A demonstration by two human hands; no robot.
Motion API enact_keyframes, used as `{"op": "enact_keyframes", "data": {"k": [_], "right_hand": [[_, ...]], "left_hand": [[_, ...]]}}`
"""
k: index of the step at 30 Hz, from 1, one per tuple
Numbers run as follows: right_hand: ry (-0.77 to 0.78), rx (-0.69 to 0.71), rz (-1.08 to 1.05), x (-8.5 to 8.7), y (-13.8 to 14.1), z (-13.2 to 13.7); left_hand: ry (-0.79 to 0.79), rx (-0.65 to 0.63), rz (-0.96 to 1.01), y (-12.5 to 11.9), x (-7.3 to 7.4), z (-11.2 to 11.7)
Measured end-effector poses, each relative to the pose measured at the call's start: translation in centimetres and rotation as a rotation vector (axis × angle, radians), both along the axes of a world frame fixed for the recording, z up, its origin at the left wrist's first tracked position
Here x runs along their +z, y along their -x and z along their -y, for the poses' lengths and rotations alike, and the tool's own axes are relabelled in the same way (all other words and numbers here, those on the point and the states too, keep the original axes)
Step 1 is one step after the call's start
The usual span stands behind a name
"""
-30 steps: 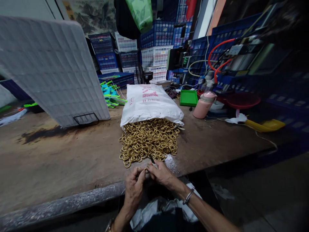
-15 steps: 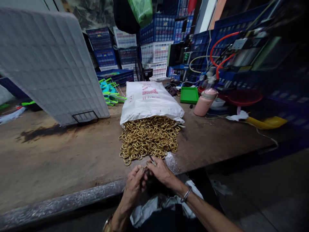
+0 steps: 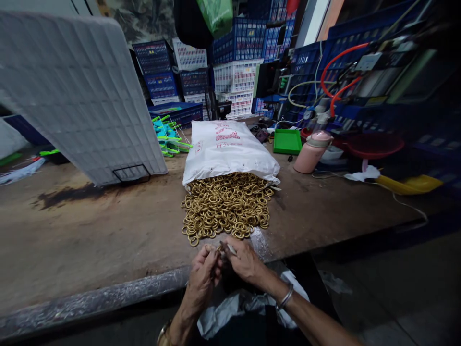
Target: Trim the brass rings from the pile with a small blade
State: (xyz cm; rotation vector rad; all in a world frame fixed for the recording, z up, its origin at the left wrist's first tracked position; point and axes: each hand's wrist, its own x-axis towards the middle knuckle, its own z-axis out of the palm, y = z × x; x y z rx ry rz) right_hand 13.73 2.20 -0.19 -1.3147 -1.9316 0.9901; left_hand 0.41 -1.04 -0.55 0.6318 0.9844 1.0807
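Observation:
My left hand [image 3: 204, 270] is closed, pinching a small gold ring [image 3: 219, 248] between thumb and fingertips at the table's front edge. Against that ring works my right hand [image 3: 248, 262], its fingers wrapped round a slim hand tool [image 3: 231, 249] with a pale body and dark tip; most of it is hidden, so its exact kind does not show. Just beyond both hands lies a heap of gold rings [image 3: 226, 206]. They spill from the mouth of a white sack [image 3: 230, 151] with red print, lying on its side.
A large pale ribbed panel [image 3: 82, 96] stands tilted on the wooden table [image 3: 108, 240] at left. Green and turquoise plastic pieces [image 3: 168, 137] lie behind it. Rightward are a green tray [image 3: 287, 141], a pink bottle [image 3: 312, 153] and a yellow scoop [image 3: 410, 184]. Stacked crates [image 3: 237, 77] fill the back.
The whole view has shifted slightly, so things sit a little further right. My right hand has turned its tool, whose dark tip now points nearer the ring. My left hand keeps its pinch.

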Motion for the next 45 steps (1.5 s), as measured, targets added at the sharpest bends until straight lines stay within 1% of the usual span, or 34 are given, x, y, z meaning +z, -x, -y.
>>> {"op": "enact_keyframes", "data": {"k": [2,4,11,13,17,20,22,25,28,30,32,36,41,45], "right_hand": [[-0.044,0.068,0.12,0.3,0.0,0.4],[-0.072,0.08,0.21,0.4,0.1,0.6],[-0.165,0.057,0.294,-0.1,0.2,0.8],[-0.158,0.067,0.311,0.0,0.1,0.8],[-0.121,0.129,0.356,0.2,-0.1,0.7],[-0.117,0.118,0.443,-0.3,-0.5,0.5],[-0.136,0.062,0.499,-0.9,-0.8,0.4],[-0.167,-0.03,0.513,-1.4,-1.4,0.3],[-0.181,-0.193,0.535,-0.8,-1.9,-0.2],[-0.158,-0.317,0.578,-0.1,-2.2,-0.7],[-0.115,-0.393,0.619,0.5,-2.6,-1.4],[-0.073,-0.374,0.669,1.0,-2.9,-2.5],[-0.055,-0.381,0.686,0.4,-2.6,-3.2],[-0.029,-0.412,0.647,-0.1,-2.7,-3.6]], "left_hand": [[0.0,-0.002,-0.019,0.0,0.0,0.0],[-0.001,-0.001,-0.045,0.1,0.1,0.0],[-0.058,0.024,-0.175,-0.1,0.7,-0.2],[-0.079,0.028,-0.212,-0.1,0.7,-0.2],[-0.174,0.036,-0.315,0.0,0.5,-0.1],[-0.192,0.012,-0.338,0.2,0.7,0.4],[-0.159,-0.02,-0.286,0.3,1.1,0.9],[-0.06,-0.034,-0.112,0.4,1.7,1.2],[0.022,-0.011,0.045,0.6,1.8,0.9],[0.053,0.011,0.074,0.6,1.6,0.5],[0.081,0.037,0.082,0.5,1.4,0.3],[0.116,0.053,0.144,0.3,1.1,0.2],[0.153,0.017,0.253,0.7,0.7,0.0],[0.194,0.047,0.282,1.0,0.1,-0.3]]}}
